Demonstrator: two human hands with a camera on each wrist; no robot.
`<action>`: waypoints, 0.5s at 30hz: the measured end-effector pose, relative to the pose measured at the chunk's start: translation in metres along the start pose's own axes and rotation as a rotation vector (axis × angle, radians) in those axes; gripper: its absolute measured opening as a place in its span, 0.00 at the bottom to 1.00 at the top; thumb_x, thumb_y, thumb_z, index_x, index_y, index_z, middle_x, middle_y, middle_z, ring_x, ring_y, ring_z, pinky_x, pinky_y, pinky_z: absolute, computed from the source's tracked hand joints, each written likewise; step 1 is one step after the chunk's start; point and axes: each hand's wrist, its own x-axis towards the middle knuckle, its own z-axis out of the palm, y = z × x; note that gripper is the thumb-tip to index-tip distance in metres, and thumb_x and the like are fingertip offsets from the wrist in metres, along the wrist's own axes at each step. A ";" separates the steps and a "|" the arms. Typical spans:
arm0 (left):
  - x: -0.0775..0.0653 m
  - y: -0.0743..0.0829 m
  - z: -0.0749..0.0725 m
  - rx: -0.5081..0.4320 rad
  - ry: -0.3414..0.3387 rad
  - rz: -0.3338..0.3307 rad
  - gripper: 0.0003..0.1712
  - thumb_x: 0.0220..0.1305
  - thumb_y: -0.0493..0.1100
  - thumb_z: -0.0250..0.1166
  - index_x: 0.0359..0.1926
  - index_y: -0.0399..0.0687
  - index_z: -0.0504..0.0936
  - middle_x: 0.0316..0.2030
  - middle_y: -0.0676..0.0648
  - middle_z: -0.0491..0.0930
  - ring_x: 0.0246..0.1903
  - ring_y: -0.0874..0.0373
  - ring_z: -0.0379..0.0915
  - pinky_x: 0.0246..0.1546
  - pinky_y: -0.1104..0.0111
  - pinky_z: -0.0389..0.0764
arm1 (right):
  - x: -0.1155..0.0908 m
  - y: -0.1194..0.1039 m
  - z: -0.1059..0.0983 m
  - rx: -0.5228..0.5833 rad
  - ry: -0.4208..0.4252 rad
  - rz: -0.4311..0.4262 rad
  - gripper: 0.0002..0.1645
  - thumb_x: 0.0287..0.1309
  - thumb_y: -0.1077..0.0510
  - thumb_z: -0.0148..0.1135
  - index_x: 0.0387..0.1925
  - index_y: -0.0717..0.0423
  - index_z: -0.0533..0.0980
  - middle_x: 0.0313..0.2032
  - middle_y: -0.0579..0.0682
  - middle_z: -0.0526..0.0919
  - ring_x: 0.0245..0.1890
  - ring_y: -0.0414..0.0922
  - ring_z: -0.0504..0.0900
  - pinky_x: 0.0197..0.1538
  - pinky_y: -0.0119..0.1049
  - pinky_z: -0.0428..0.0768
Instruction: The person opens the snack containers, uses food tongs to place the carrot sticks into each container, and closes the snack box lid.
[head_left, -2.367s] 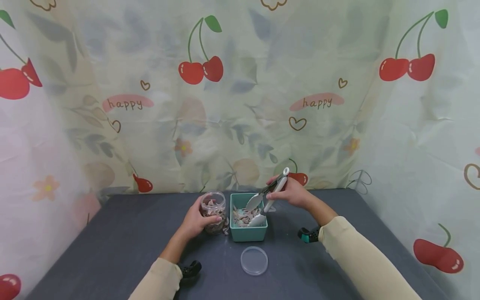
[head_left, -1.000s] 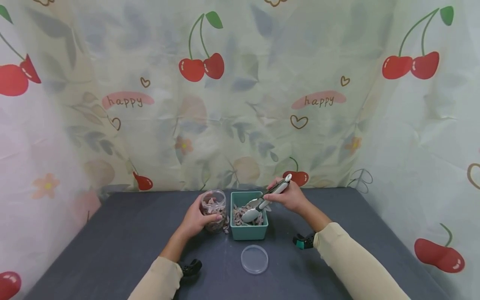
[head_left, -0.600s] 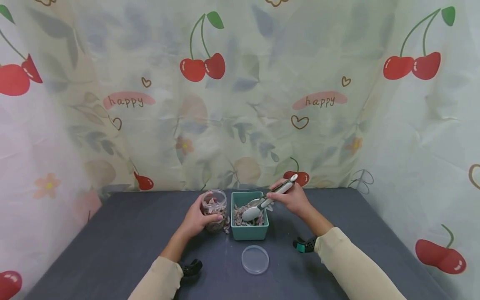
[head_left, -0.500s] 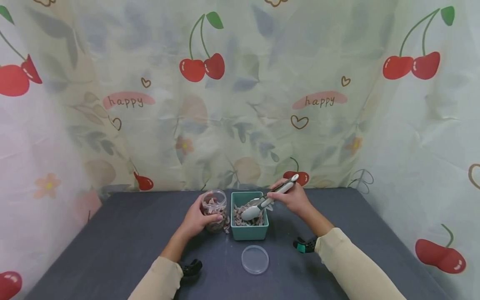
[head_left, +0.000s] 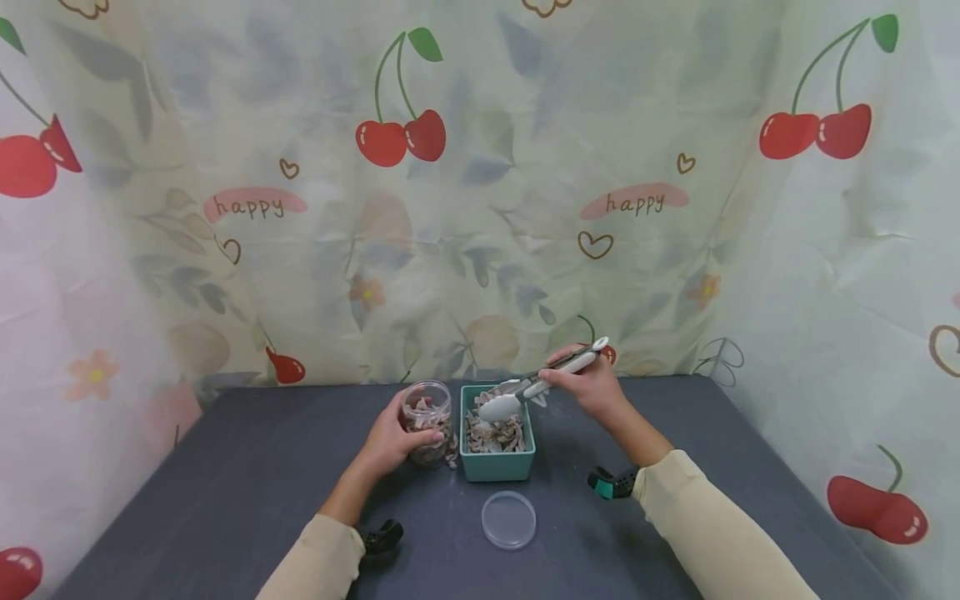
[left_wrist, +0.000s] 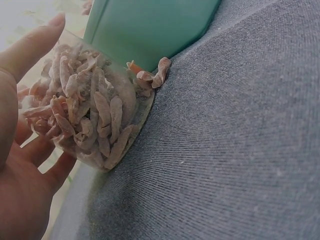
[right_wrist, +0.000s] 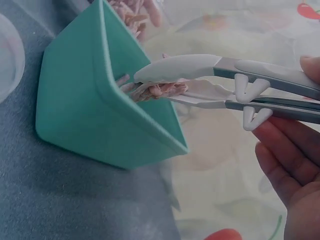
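Observation:
My left hand [head_left: 388, 439] grips a clear jar [head_left: 431, 415] filled with wrinkled, pinkish-brown dried pieces [left_wrist: 102, 107]. The jar stands on the cloth, its mouth uncovered. Directly to its right is a teal box [head_left: 497, 468] holding more such pieces [head_left: 495, 437]. In my right hand [head_left: 596, 387] are white-and-grey food tongs [head_left: 573, 365], slanting down over the back part of the box. Between their tips, a small clump of pieces [right_wrist: 159, 90] is pinched at the box's rim, as the right wrist view shows.
A round clear lid [head_left: 509, 521] lies flat in front of the box. A few loose pieces [left_wrist: 161, 72] lie on the dark cloth [head_left: 300, 467] between jar and box. A printed curtain [head_left: 480, 250] hangs behind the table.
The tongs, spread in the box at first, have closed on some pieces and risen toward its back. My right hand has shifted slightly up and right. The left hand and jar stay in place.

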 end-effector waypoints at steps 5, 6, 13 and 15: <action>0.000 0.000 0.001 0.004 -0.001 0.016 0.49 0.49 0.45 0.78 0.69 0.50 0.63 0.59 0.42 0.74 0.53 0.49 0.73 0.51 0.55 0.73 | 0.002 -0.013 0.001 0.032 0.005 0.004 0.16 0.53 0.67 0.71 0.41 0.73 0.78 0.28 0.49 0.82 0.26 0.41 0.79 0.33 0.36 0.78; -0.002 0.005 0.000 0.006 -0.004 0.017 0.48 0.50 0.44 0.78 0.70 0.48 0.63 0.60 0.40 0.73 0.54 0.48 0.73 0.51 0.54 0.73 | 0.001 -0.018 0.002 0.037 0.006 0.000 0.16 0.53 0.67 0.71 0.41 0.73 0.77 0.28 0.48 0.83 0.26 0.40 0.79 0.34 0.36 0.79; -0.002 0.005 0.001 0.011 0.001 0.027 0.47 0.51 0.41 0.77 0.70 0.45 0.62 0.61 0.37 0.72 0.56 0.45 0.71 0.53 0.53 0.71 | 0.010 -0.020 0.004 0.054 0.034 -0.062 0.16 0.53 0.64 0.72 0.40 0.69 0.78 0.28 0.49 0.83 0.27 0.43 0.82 0.34 0.37 0.80; 0.000 0.000 0.002 0.008 0.004 0.030 0.48 0.50 0.43 0.78 0.69 0.47 0.63 0.60 0.39 0.72 0.55 0.47 0.72 0.53 0.54 0.71 | 0.012 -0.025 0.005 0.052 0.039 -0.061 0.15 0.53 0.63 0.72 0.40 0.67 0.78 0.29 0.50 0.83 0.28 0.43 0.82 0.33 0.35 0.80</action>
